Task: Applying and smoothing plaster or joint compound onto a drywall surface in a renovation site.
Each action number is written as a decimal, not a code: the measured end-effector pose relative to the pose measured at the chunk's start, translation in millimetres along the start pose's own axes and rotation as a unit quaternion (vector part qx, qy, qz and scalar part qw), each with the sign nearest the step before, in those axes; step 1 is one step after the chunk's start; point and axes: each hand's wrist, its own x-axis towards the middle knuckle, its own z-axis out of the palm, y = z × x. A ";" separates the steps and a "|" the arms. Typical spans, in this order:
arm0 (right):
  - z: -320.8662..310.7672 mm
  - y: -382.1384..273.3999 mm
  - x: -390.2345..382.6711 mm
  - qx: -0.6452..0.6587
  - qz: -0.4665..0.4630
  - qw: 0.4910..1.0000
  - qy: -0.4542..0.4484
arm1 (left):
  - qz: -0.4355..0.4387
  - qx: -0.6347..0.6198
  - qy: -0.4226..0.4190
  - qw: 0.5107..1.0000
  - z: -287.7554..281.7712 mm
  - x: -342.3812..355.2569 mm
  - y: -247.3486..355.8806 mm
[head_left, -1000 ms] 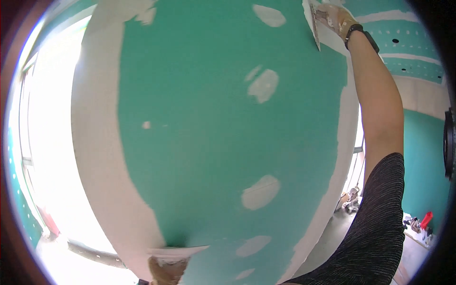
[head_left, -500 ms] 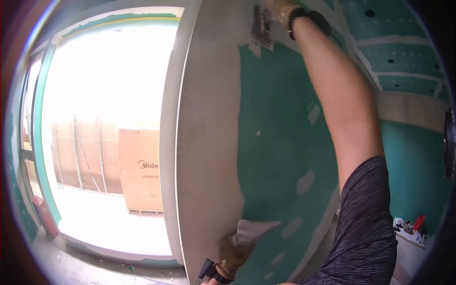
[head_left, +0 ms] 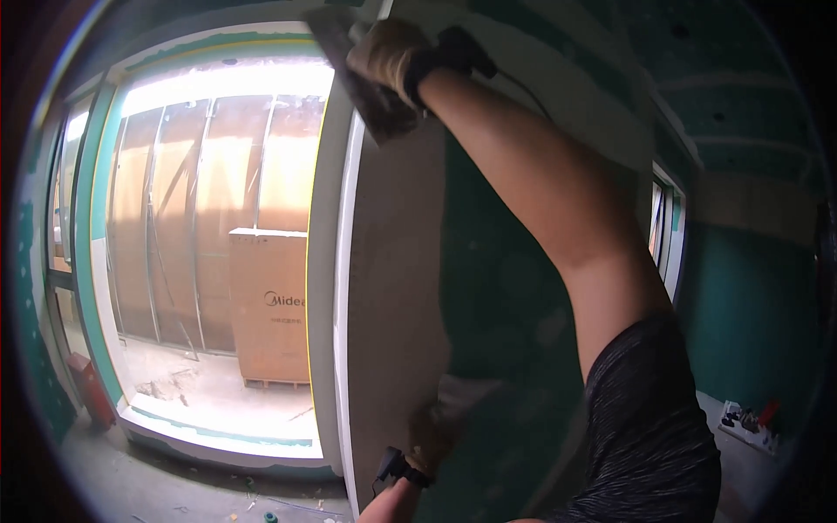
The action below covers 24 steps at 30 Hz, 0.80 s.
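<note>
My gloved right hand [head_left: 388, 54], raised at the top of the view, is closed on the handle of a plastering trowel [head_left: 384, 118]. The trowel's long, smeared blade slants across the upper left edge of the wall, beside the window opening. Low in the middle, my gloved left hand [head_left: 429, 436] grips a pale flat-bladed tool [head_left: 466, 394]; dimness and blur hide its details. In front of me the wall has a grey plastered strip [head_left: 397, 261] on its left and bare green board [head_left: 506, 288] on its right.
Left of the wall is a large window opening with a white sill [head_left: 218, 438]. Beyond it stands a tall cardboard box [head_left: 268, 340]. Debris lies on the floor [head_left: 200, 497] below. Small items rest on a white surface [head_left: 748, 427] at the lower right.
My right hand and the trowel have moved left and somewhat down, from above the green board to the wall's left edge. The left hand stays low. The picture has become darker.
</note>
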 end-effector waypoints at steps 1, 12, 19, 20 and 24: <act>-19.1 -31.6 -17.0 0.165 0.022 0.984 -0.059 | 0.018 -0.002 0.020 1.000 -12.9 -7.4 -9.0; -19.6 -4.0 -101.8 0.322 0.226 0.916 0.084 | -0.059 0.101 0.001 0.993 -3.8 0.7 -0.3; -11.8 -6.9 -15.4 0.256 0.318 0.912 0.047 | 0.072 0.238 -0.065 0.967 23.3 -30.2 -108.8; -10.3 5.3 -11.9 0.235 0.351 0.904 0.058 | 0.069 0.237 -0.064 0.967 22.6 -28.0 -104.1; 37.7 86.1 17.3 -0.028 0.451 0.890 -0.052 | 0.127 0.236 -0.003 0.963 13.5 -3.2 -36.8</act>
